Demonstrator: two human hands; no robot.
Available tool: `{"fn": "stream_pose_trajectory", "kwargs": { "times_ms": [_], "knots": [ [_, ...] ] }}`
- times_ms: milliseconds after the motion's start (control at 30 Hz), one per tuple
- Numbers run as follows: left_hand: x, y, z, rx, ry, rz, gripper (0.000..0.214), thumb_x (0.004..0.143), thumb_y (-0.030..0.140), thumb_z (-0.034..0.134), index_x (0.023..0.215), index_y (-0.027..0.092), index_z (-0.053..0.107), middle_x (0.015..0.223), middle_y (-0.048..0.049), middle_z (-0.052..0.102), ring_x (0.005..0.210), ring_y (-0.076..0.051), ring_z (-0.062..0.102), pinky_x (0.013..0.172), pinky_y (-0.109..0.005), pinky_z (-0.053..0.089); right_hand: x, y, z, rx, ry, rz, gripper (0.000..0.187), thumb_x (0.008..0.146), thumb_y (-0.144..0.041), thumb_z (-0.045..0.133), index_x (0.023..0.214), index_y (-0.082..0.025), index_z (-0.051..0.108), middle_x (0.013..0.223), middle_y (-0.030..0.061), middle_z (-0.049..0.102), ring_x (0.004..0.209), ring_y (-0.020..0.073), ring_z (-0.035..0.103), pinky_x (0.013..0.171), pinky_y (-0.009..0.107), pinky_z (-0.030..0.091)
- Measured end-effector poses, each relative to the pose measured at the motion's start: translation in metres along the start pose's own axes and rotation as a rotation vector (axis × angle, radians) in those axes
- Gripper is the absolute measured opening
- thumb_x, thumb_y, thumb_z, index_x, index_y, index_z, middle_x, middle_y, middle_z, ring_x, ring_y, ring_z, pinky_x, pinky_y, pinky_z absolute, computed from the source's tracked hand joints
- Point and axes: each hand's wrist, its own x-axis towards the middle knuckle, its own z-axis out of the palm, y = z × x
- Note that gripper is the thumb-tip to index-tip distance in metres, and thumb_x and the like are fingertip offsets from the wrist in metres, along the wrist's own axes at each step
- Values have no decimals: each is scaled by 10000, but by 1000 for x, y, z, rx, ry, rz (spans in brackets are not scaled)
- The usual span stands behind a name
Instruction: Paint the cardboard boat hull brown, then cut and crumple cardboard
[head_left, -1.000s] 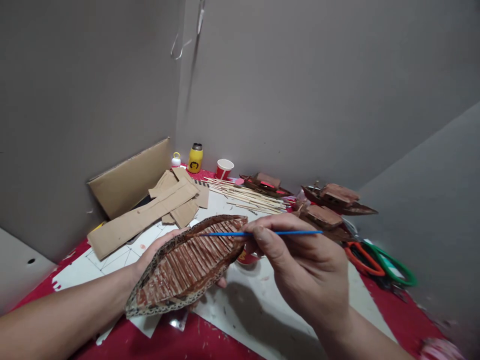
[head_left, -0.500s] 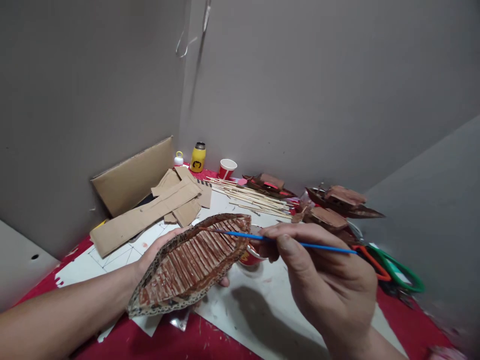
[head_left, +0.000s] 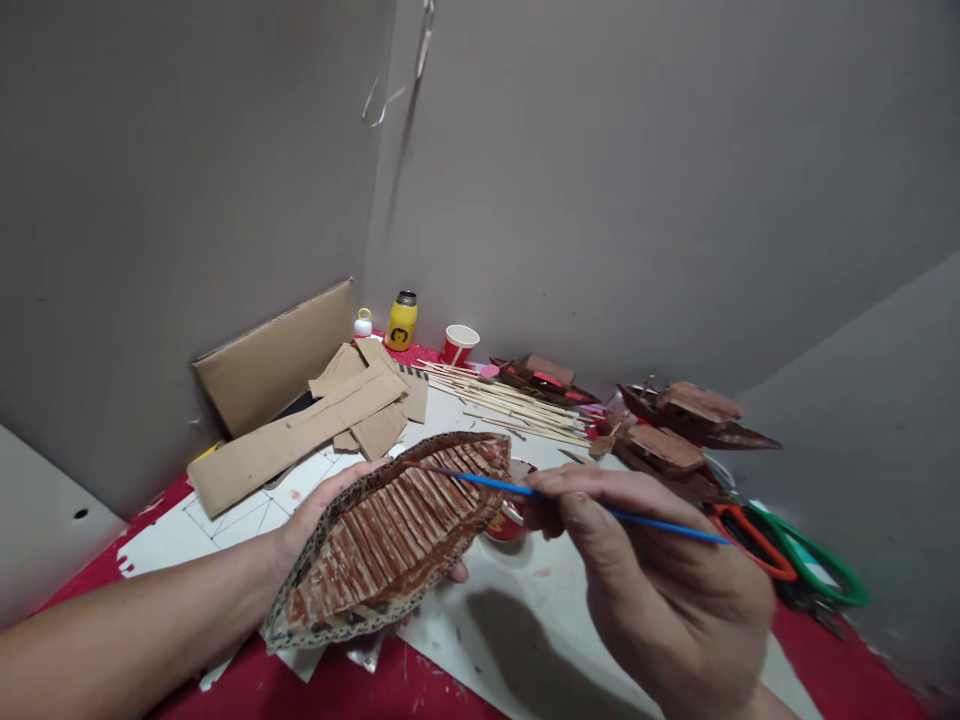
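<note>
A cardboard model boat hull (head_left: 390,540), its ribbed inside streaked with reddish-brown paint, is tilted towards me. My left hand (head_left: 322,505) is closed around it from behind and below, with most of the fingers hidden by the hull. Between the thumb and fingers of my right hand (head_left: 652,570) is a thin blue paintbrush (head_left: 495,484). The brush tip meets the inner side of the hull's far wall. Partly hidden behind the hull and right hand stands a red paper cup (head_left: 508,524).
Cardboard strips (head_left: 300,428) lie at left, beside thin wooden sticks (head_left: 510,398). Several brown model boats (head_left: 694,402) stand at the back right. Green-handled scissors (head_left: 817,560) rest at right. A yellow bottle (head_left: 402,322) and another red cup (head_left: 459,345) stand at the back.
The view has shifted slightly, so everything sits a little lower and further right. The brush has tilted somewhat, its tip still at the hull's far inner wall. Both grips are the same.
</note>
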Motion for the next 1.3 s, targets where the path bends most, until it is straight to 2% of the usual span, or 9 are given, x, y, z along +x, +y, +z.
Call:
{"fn": "stream_pose_trajectory", "kwargs": {
  "times_ms": [133,233,367,500,667,800,1000,1100,1300],
  "knots": [
    [2,5,6,-74,13,-92,634,980,488,339,1336,33,599,1146,-172,747,1018,-303,723,776,-328,560,3,4,-12,-197,96,6,186,909,-112,659,1024,-241,729,890,-10,755,694,105,694,646,213,588],
    [0,5,2,-49,15,-104,648,949,524,385,1335,53,606,1119,-195,749,974,-291,719,708,-331,558,1,4,-14,-240,119,-23,196,915,-118,648,1042,-247,725,885,-9,751,719,114,709,655,216,588],
    [-3,5,-9,-24,47,-151,739,879,606,447,1347,54,597,1099,-223,745,810,-256,714,646,-323,531,-6,1,-8,-268,61,-106,217,918,-105,649,1077,-239,713,951,5,765,839,137,736,817,242,605],
    [-3,12,-10,44,26,-160,667,891,549,457,1314,62,627,1135,-209,739,837,-260,719,706,-337,524,-14,-5,-1,-211,-55,-148,307,903,-53,636,1155,-218,697,1013,17,763,939,148,731,917,263,589],
    [-2,12,-2,64,-39,-118,583,911,493,480,1198,31,692,1070,-181,753,921,-240,700,753,-291,500,-19,-18,3,-159,-116,-173,383,887,19,592,1192,-198,674,1029,31,764,954,140,721,900,259,584],
    [-2,5,-2,56,-25,-32,571,858,494,569,1192,49,696,1054,-157,763,952,-240,699,848,-298,492,-17,-15,2,-138,-176,-193,363,891,10,592,1184,-187,675,1023,50,772,954,159,730,866,276,601],
    [-4,2,4,82,-7,-7,567,881,536,530,1156,74,707,933,-162,777,878,-231,713,767,-289,508,-11,1,-8,-222,36,-140,395,864,-3,652,1169,-249,699,1006,22,782,907,189,753,840,333,629],
    [-5,4,5,83,0,-7,568,888,526,537,1163,59,707,944,-169,779,889,-235,719,759,-281,510,-12,-1,-10,-214,75,-107,362,872,-16,643,1138,-252,709,973,21,784,863,196,760,798,341,641],
    [-1,3,2,111,12,-3,593,926,519,452,1177,45,704,1008,-169,782,898,-247,730,779,-299,520,-14,-5,-5,-127,-83,-81,335,900,-49,623,1150,-255,707,993,19,777,856,168,737,741,294,612]
  ]
}}
